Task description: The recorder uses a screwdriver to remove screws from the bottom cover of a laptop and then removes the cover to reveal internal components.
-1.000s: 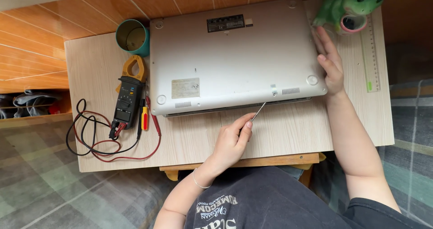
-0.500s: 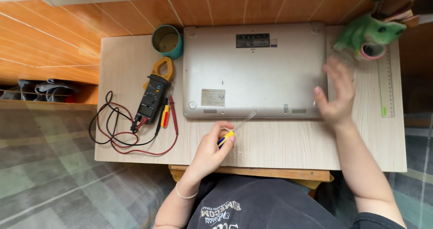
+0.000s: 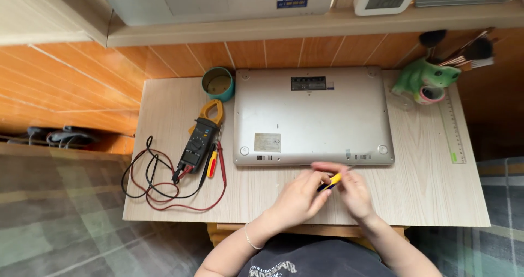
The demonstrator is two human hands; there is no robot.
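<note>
- Both hands are meeting over the front edge of the table (image 3: 164, 200): my left hand (image 3: 297, 200) is closing its fingers around the yellow-and-black screwdriver (image 3: 330, 182), and my right hand (image 3: 356, 194) is pinching the same tool from the other side.
- Motion blur is hiding the shaft, so I cannot tell if the right hand is gripping the tip or only steadying it.
- I am keeping the screwdriver just in front of the laptop (image 3: 314, 116), near its front edge, apart from the case.
- I am seeing the laptop lying upside down, with bottom cover and rubber feet facing up, which probably is giving access to the screws.
- To the left, the clamp meter (image 3: 201, 138) is lying with its red and black leads (image 3: 158, 184) curling to the table corner, out of the way.
- Behind it, a teal cup (image 3: 218, 84) is standing; a green frog figure (image 3: 423, 79) and a ruler (image 3: 453, 127) are sitting at the right side.
</note>
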